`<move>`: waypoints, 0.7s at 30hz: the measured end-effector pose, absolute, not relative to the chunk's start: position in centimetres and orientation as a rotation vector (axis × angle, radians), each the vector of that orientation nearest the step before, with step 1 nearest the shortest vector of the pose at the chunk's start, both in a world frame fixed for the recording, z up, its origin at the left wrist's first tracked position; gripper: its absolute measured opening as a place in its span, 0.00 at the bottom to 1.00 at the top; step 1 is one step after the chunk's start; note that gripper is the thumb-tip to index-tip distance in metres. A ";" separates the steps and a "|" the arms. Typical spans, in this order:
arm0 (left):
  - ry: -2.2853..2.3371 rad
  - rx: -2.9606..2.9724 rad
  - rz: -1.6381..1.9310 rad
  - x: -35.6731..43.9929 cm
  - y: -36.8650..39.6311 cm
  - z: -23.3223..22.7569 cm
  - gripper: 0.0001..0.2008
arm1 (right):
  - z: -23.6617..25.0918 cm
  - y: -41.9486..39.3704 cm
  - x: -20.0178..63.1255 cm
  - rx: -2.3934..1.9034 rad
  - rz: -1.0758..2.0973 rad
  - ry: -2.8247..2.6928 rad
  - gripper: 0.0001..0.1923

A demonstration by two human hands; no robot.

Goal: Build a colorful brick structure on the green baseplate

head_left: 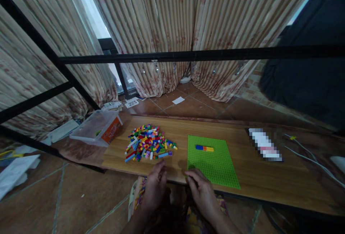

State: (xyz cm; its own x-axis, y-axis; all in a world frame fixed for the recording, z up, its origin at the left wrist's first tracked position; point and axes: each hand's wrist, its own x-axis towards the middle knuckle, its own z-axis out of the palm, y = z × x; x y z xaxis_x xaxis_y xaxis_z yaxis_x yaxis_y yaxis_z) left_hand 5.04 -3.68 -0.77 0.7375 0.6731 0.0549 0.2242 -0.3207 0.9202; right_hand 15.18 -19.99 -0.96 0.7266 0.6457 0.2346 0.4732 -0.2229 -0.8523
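My left hand hovers at the table's front edge, below the brick pile. Its fingers are loosely curled, with a gap to the thumb, and I see nothing held. My right hand is beside the lower left corner of a green studded baseplate. Its thumb and forefinger are pinched together; whatever may be between them is too small to make out. On the baseplate's upper part sits a short row of toy bricks, blue, orange and yellow. A heap of mixed coloured toy bricks lies left of the baseplate.
A clear plastic box with an orange label stands at the table's left end. A blurred-out phone-like object and white cables lie to the right. A black metal bar crosses beyond the wooden table, before striped curtains.
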 end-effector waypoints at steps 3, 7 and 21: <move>0.729 1.907 0.550 4.7 -2.4 -1.0 0.15 | -1.0 -19.1 15.3 -1.911 0.208 -0.938 0.14; 0.747 1.900 0.514 4.8 -1.4 -1.5 0.13 | -0.9 -17.8 15.7 -1.989 0.182 -1.010 0.13; 0.745 1.857 0.482 4.9 -0.4 -1.4 0.12 | -1.2 -12.8 17.9 -2.070 0.031 -1.190 0.12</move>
